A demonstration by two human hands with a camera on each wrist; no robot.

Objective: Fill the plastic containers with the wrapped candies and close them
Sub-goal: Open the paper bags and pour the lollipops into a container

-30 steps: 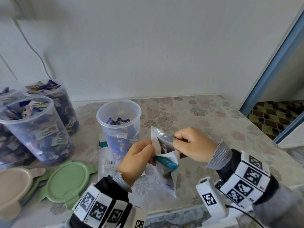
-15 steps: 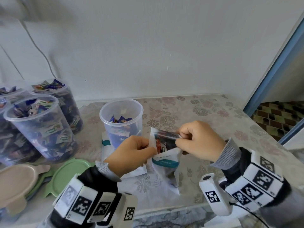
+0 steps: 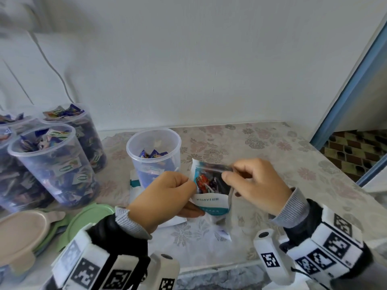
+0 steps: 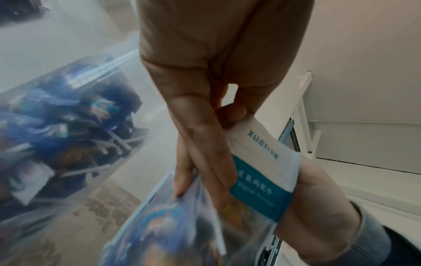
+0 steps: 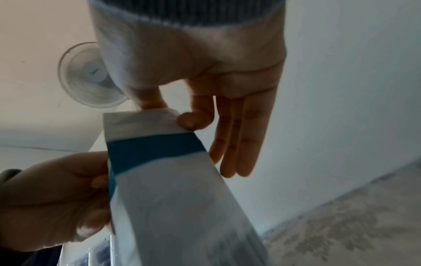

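While parting the mouth of the candy bag [image 3: 211, 197], left hand [image 3: 165, 197] pinches the near printed lip, right hand [image 3: 256, 186] pinches the far clear lip between thumb and forefinger [image 5: 193, 120], other fingers straight. Held up off the counter [image 3: 272, 155], just beside the part-filled container [image 3: 154, 155], probably so wrapped candies [image 3: 206, 182] tip straight in. Fuller containers [image 3: 52, 164] parked left, lids [image 3: 88, 218] near, not yet fitted.

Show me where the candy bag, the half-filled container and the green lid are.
candy bag [image 3: 211, 203], head view, white printed band on its front.
half-filled container [image 3: 134, 151], head view, clear left wall below the rim.
green lid [image 3: 88, 214], head view, flat top.
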